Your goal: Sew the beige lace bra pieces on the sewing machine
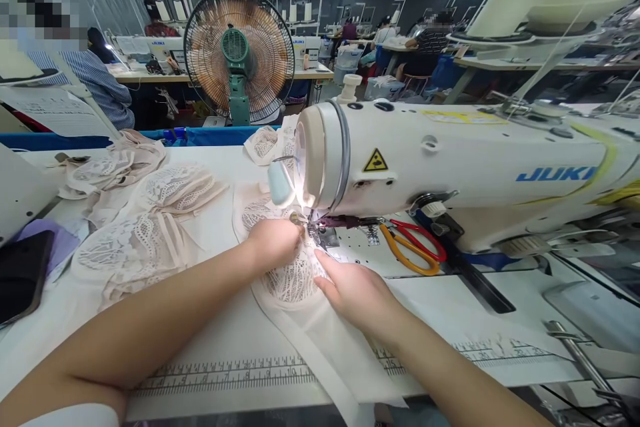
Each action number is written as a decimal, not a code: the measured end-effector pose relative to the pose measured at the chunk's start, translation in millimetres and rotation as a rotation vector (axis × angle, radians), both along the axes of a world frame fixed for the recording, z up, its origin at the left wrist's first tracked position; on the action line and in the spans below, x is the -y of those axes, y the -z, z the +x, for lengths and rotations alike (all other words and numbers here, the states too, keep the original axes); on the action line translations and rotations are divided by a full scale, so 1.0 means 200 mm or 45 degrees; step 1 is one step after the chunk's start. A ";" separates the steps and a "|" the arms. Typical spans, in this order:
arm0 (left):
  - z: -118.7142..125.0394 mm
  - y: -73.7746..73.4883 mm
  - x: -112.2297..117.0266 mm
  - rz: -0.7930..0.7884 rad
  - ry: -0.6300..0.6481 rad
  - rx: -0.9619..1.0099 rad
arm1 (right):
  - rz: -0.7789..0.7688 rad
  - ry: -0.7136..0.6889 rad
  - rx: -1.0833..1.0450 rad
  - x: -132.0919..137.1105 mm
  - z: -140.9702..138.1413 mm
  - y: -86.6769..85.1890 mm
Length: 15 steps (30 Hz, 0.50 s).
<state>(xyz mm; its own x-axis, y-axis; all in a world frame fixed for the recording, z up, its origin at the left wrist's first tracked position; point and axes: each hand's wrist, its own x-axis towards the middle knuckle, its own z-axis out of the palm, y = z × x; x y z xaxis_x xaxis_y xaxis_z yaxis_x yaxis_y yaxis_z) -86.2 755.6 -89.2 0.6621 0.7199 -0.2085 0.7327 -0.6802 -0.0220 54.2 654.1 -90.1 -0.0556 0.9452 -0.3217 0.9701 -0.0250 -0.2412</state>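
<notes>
A pale lace garment piece [293, 280] lies under the presser foot [320, 235] of a white sewing machine [450, 160]. My left hand [274, 243] rests on the lace just left of the needle, fingers curled and pinching the fabric edge. My right hand [357, 290] lies on the fabric in front of the foot, its fingers pressed together and holding the piece down. A plain strip of the same fabric [330, 360] trails toward the table's front edge.
A stack of lace pieces [145, 227] sits at the left. Red and orange scissors [413, 247] lie on the machine bed. A dark phone [23, 277] is at the far left, a fan [239, 53] stands behind, and other people sit at machines beyond.
</notes>
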 end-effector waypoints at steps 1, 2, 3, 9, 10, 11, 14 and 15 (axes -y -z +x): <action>-0.01 0.01 0.00 0.016 0.004 0.009 | -0.003 0.001 0.015 0.00 0.00 -0.01; -0.01 0.01 0.00 0.032 0.004 0.015 | -0.002 0.002 0.025 0.01 -0.01 -0.02; -0.03 0.02 0.00 0.053 0.008 0.027 | 0.003 0.002 0.032 0.02 -0.01 -0.03; -0.17 0.04 0.13 0.245 0.216 0.176 | 0.033 -0.167 0.095 0.16 0.05 -0.05; -0.19 0.03 0.15 0.235 0.229 0.160 | 0.035 -0.197 0.101 0.18 0.07 -0.04; -0.21 0.02 0.18 0.203 0.220 0.130 | 0.040 -0.215 0.100 0.19 0.08 -0.03; -0.24 -0.01 0.22 -0.004 0.094 -0.014 | 0.043 -0.226 0.061 0.19 0.10 0.00; -0.24 -0.03 0.22 -0.077 0.046 -0.058 | 0.039 -0.231 0.044 0.18 0.11 0.00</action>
